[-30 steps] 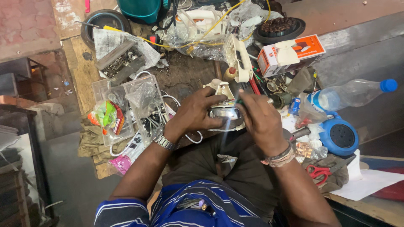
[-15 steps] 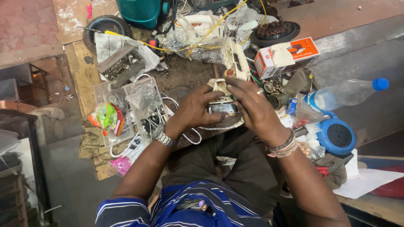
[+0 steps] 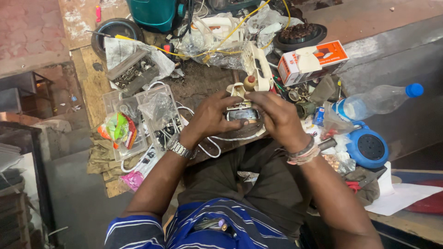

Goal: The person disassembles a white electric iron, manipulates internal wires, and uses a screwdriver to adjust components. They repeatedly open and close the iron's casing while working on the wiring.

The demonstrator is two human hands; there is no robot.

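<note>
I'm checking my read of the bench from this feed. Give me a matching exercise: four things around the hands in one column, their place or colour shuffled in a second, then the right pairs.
Things:
1. plastic water bottle
2. round blue casing
3. orange and white carton
4. clear compartment box

Descriptions:
A. left of the left hand, with small bags in it
B. lying on its side, blue cap to the right
C. beyond the right hand, near the white appliance shell
D. right of the right wrist, with a dark perforated centre

Pairs: 1-B, 2-D, 3-C, 4-A
</note>
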